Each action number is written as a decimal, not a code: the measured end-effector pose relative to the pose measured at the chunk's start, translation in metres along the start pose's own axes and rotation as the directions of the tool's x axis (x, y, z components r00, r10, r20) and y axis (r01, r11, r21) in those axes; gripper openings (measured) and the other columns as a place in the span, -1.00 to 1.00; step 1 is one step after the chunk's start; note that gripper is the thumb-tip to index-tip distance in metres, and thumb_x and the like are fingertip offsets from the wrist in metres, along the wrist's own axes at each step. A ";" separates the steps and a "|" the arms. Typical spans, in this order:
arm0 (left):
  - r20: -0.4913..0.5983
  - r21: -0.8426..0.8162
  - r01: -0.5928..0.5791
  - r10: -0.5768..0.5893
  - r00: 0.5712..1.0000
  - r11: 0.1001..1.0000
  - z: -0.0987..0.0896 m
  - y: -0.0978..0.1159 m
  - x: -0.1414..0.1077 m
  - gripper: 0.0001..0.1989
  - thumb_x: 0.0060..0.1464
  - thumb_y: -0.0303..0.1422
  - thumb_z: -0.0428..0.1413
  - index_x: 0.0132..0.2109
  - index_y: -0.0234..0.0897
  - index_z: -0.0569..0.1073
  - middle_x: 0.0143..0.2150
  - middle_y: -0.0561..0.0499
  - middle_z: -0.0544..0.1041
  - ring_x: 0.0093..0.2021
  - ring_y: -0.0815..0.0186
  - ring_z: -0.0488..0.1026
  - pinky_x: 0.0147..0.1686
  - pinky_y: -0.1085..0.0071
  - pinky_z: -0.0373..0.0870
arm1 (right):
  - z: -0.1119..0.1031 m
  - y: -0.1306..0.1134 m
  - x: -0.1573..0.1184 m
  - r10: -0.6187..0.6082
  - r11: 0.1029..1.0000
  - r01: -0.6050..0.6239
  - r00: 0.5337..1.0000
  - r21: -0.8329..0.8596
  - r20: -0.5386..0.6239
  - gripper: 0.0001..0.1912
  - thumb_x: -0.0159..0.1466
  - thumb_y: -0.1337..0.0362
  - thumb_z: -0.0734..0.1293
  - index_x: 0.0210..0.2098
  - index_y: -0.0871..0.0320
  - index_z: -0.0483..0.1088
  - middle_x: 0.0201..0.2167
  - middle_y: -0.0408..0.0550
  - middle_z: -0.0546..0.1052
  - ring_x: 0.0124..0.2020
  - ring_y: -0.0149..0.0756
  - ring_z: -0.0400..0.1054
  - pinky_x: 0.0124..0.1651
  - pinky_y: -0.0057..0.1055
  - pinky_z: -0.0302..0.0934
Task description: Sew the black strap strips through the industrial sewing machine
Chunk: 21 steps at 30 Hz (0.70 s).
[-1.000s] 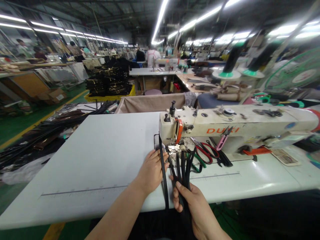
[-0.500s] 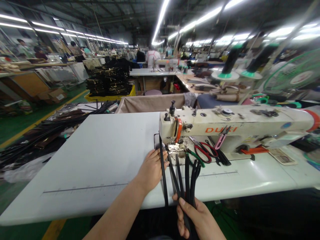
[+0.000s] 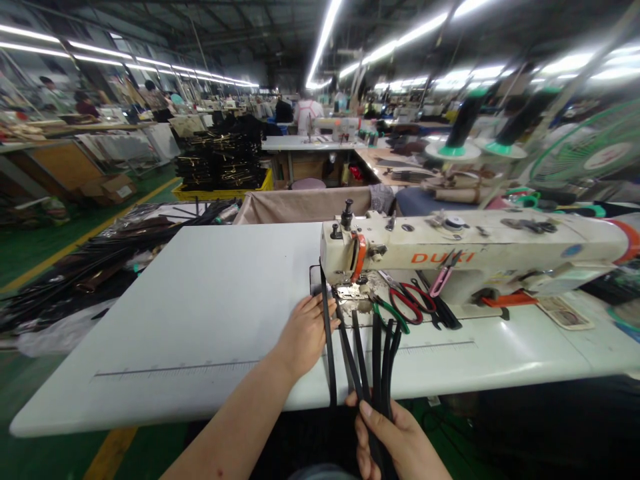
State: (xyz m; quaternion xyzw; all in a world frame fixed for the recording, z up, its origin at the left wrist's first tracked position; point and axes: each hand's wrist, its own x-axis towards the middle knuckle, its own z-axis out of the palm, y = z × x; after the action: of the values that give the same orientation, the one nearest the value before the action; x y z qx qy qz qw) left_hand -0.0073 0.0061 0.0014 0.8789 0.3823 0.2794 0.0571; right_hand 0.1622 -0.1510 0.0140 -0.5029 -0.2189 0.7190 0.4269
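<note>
My left hand (image 3: 306, 333) lies on the white table just left of the needle area, its fingers pressed together around a long black strap (image 3: 329, 353) that runs down over the table's front edge. At the front edge my right hand (image 3: 383, 430) grips a bundle of several black straps (image 3: 378, 360), fanned out toward the machine. One strap of the bundle reaches close to the presser foot of the white sewing machine (image 3: 390, 253). Green-handled snips (image 3: 393, 315) and red-handled scissors (image 3: 406, 303) rest by the machine bed.
The white table (image 3: 200, 300) extends left, with a ruler line along its front. Behind it stands a beige cloth-lined bin (image 3: 305, 205). Dark straps are heaped at the left (image 3: 125, 253). Thread cones (image 3: 463, 127) and a green fan (image 3: 595, 147) stand at the right. People sit farther back.
The camera view has shifted slightly. Both hands keep their hold on the straps, with hardly any movement relative to the machine.
</note>
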 end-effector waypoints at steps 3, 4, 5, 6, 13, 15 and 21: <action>-0.001 -0.004 0.014 -0.014 1.000 1.000 -0.001 0.001 0.001 -0.68 0.39 -0.32 -0.02 0.19 -0.24 0.43 0.19 -0.10 0.52 0.30 0.10 0.35 0.27 -0.01 0.27 | -0.004 0.004 0.003 0.003 1.000 -0.003 1.000 -0.017 0.019 -0.40 0.05 -0.15 0.52 -0.17 0.20 0.45 -0.62 -0.22 0.44 -0.73 -0.39 0.34 -0.69 -0.51 0.08; -0.001 -0.006 0.015 -0.015 1.000 1.000 -0.001 0.001 0.001 -0.68 0.39 -0.32 -0.02 0.19 -0.25 0.43 0.19 -0.11 0.52 0.29 0.10 0.35 0.28 -0.01 0.27 | -0.005 0.005 0.005 0.003 1.000 -0.003 1.000 -0.019 0.022 -0.39 0.04 -0.16 0.52 -0.16 0.20 0.45 -0.62 -0.22 0.45 -0.73 -0.39 0.33 -0.69 -0.50 0.08; -0.002 -0.007 0.015 -0.015 1.000 1.000 -0.001 0.001 0.001 -0.69 0.39 -0.32 -0.01 0.18 -0.26 0.44 0.19 -0.11 0.52 0.29 0.10 0.36 0.28 -0.01 0.27 | -0.006 0.006 0.006 0.003 1.000 -0.002 1.000 -0.019 0.021 -0.39 0.05 -0.16 0.52 -0.17 0.20 0.45 -0.61 -0.21 0.45 -0.73 -0.39 0.33 -0.69 -0.50 0.08; -0.005 -0.008 0.013 -0.013 1.000 1.000 -0.001 0.001 0.001 -0.69 0.39 -0.32 -0.01 0.18 -0.26 0.44 0.19 -0.11 0.52 0.29 0.11 0.36 0.28 -0.01 0.27 | -0.007 0.007 0.006 0.002 1.000 -0.001 1.000 -0.019 0.020 -0.40 0.05 -0.16 0.51 -0.17 0.20 0.45 -0.61 -0.21 0.45 -0.73 -0.39 0.33 -0.69 -0.50 0.08; -0.015 -0.004 -0.003 0.003 1.000 1.000 0.000 0.000 0.000 -0.68 0.39 -0.31 -0.02 0.18 -0.26 0.44 0.19 -0.14 0.52 0.29 0.11 0.36 0.28 0.00 0.26 | -0.007 0.007 0.005 0.000 1.000 0.001 0.999 -0.020 0.032 -0.39 0.05 -0.17 0.51 -0.16 0.20 0.45 -0.61 -0.22 0.45 -0.73 -0.40 0.34 -0.69 -0.51 0.09; -0.010 0.000 0.003 -0.003 1.000 1.000 0.000 0.000 0.000 -0.68 0.39 -0.30 -0.02 0.18 -0.26 0.44 0.20 -0.14 0.52 0.29 0.11 0.35 0.27 0.01 0.27 | -0.006 0.008 0.004 0.001 1.000 0.000 1.000 -0.029 0.021 -0.38 0.05 -0.18 0.51 -0.16 0.20 0.45 -0.61 -0.22 0.45 -0.72 -0.40 0.34 -0.69 -0.52 0.09; 0.006 -0.002 0.011 -0.011 1.000 1.000 0.000 0.000 0.001 -0.69 0.39 -0.30 -0.02 0.17 -0.26 0.44 0.18 -0.11 0.53 0.29 0.13 0.35 0.28 0.06 0.26 | -0.005 0.005 0.001 0.037 0.999 -0.036 0.999 -0.035 0.008 -0.34 -0.01 -0.20 0.53 -0.18 0.20 0.45 -0.62 -0.23 0.44 -0.73 -0.40 0.33 -0.69 -0.52 0.07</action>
State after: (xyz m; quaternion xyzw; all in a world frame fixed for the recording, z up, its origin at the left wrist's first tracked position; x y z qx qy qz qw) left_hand -0.0073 0.0071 0.0020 0.8776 0.3866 0.2770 0.0605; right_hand 0.1648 -0.1536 0.0080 -0.5110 -0.2242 0.7249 0.4038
